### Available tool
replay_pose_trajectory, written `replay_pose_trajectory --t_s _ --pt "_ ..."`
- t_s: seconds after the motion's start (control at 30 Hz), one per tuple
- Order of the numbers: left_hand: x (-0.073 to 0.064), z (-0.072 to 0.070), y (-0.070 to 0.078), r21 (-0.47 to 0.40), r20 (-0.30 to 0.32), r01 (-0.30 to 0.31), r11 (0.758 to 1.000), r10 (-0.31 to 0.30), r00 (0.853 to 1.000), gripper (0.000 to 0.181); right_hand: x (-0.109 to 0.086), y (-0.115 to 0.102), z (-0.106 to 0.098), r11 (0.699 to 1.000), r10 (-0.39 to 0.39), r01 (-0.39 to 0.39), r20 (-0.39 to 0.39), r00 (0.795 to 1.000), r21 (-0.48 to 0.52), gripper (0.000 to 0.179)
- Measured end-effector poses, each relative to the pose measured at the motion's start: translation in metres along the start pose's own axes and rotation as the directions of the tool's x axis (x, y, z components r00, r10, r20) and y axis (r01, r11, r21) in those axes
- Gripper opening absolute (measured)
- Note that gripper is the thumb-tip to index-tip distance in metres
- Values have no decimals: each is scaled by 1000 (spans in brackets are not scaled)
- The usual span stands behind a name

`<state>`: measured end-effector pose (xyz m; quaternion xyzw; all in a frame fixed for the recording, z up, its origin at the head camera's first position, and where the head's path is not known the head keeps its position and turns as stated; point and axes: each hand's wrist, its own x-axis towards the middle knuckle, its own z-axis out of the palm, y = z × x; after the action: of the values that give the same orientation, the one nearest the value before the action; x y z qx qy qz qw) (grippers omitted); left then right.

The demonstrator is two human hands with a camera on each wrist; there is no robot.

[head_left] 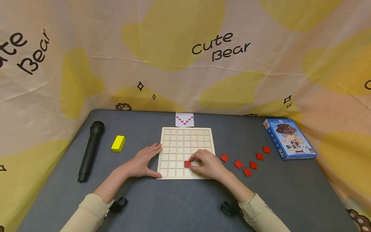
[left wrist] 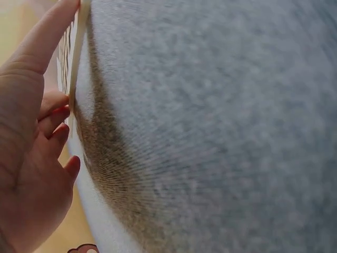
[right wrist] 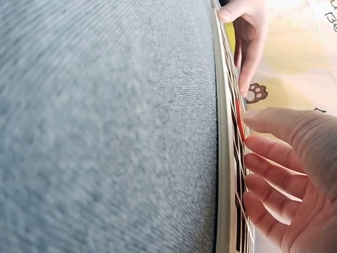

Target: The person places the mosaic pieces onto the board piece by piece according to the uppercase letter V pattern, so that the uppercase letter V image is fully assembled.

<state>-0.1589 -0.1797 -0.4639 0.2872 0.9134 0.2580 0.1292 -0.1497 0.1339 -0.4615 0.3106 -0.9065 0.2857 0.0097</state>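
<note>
A pale wooden grid board (head_left: pixel 172 177) lies flat on the dark table. My right hand (head_left: pixel 209 163) is over its lower right part, thumb and index finger pinching a red square tile (head_left: pixel 187 164) at its right side. In the right wrist view, the tile (right wrist: pixel 240 120) lies low in the grid, close to the thumb and index fingertips, with the other fingers bent along the board. Spread along the board's left edge, my left hand (head_left: pixel 142 162) steadies it, thumb at the near left corner. The left wrist view shows that thumb (left wrist: pixel 39 42) touching the board's rim.
Several loose red tiles (head_left: pixel 238 164) lie right of the board. A blue game box (head_left: pixel 292 140) stands farther right. Behind the board is a card with a red V pattern (head_left: pixel 184 120). To the left are a yellow block (head_left: pixel 118 143) and a black microphone (head_left: pixel 91 151). Printed cloth hangs behind.
</note>
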Motion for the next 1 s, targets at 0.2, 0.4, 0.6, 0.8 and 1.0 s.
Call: replay_pose_trajectory --t_s 0.2,0.4,0.6,0.8,1.0 --pt "0 1 -1 -23 2 4 1000 -4 1000 108 -8 6 -9 998 3 -2 -22 1000 63 16" --pt "1 2 -1 -71 -21 12 997 -13 1000 107 -22 22 -28 997 38 -32 -100 994 64 13" --pt "0 3 0 -73 -35 19 997 -22 999 108 -40 42 -48 987 149 -156 -133 980 -44 16" --pt "-2 3 1 -82 -32 28 996 -31 999 107 -57 62 -61 963 227 -244 -145 963 -111 19" --pt "-2 4 1 -92 -40 24 996 -28 999 106 -65 69 -63 945 291 -308 -140 946 -114 26"
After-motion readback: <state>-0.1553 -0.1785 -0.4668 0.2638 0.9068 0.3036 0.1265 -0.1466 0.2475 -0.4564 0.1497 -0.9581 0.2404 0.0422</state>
